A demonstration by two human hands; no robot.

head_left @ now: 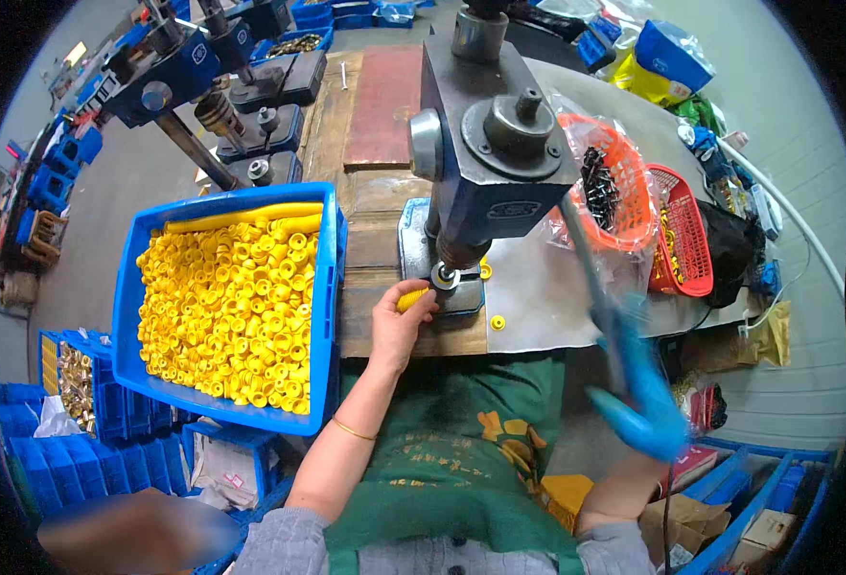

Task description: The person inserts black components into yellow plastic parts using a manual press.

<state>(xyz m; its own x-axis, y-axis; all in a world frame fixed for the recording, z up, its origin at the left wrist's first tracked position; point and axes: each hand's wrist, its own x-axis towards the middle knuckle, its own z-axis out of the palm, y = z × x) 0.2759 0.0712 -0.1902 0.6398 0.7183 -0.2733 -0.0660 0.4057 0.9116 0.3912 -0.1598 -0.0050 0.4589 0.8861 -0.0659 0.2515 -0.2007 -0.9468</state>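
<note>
My left hand [399,321] pinches a yellow ribbed plastic piece [411,299] between thumb and fingers, just left of the press die. Above them stands a dark blue hand press [499,144]; its ram comes down close over a pale ring-shaped part [445,277] on the base. My right hand [645,398], in a blue glove, is around the lower part of the long metal press lever [600,297], and motion blurs both. A loose yellow cap [498,323] lies on the table's metal sheet, and another yellow cap [485,268] sits beside the die.
A blue bin [329,316] heaped with small yellow caps stands left of the press. On the right are an orange basket [624,235] of black parts and a red basket [696,244] with yellow pieces. More presses [178,86] stand at the far left.
</note>
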